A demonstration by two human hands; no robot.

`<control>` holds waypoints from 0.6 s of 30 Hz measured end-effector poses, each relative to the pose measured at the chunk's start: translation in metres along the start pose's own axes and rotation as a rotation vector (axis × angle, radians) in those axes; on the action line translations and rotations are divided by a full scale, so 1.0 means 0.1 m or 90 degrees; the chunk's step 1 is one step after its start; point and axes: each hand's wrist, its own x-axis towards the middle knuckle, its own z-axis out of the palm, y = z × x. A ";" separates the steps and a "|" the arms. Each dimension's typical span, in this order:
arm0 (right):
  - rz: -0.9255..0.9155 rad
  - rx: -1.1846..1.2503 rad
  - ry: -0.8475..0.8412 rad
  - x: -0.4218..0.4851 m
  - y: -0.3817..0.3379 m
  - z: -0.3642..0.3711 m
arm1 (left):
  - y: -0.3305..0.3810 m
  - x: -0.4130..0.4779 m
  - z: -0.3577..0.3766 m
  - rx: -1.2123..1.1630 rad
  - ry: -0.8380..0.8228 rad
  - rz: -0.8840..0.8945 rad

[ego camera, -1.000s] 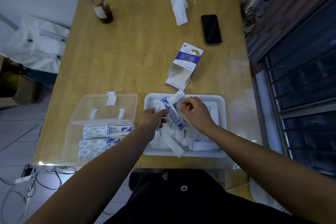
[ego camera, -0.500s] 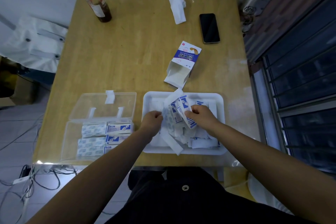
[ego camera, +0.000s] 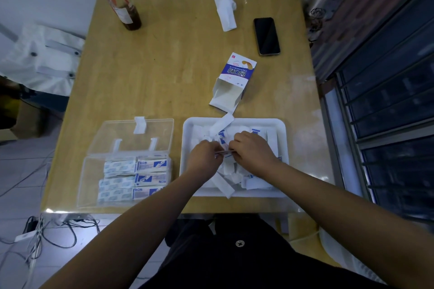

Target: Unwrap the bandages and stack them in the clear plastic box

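On the near left of the table (ego camera: 164, 65) I see the clear plastic box (ego camera: 91, 178), its lid (ego camera: 131, 134) laid back on the far side and stacked bandages (ego camera: 135, 178) filling its right part. To its right, over the white tray (ego camera: 258, 121), my left hand (ego camera: 203, 159) and right hand (ego camera: 252, 150) sit close together, fingers curled, each pinching an end of one thin bandage (ego camera: 223, 153). Loose wrappers (ego camera: 234, 171) litter the tray beneath. An opened carton (ego camera: 236, 77) lies just beyond it.
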 end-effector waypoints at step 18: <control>0.192 0.269 -0.052 -0.17 0.09 0.16 | -0.01 0.00 0.20 -0.091 -0.031 -0.038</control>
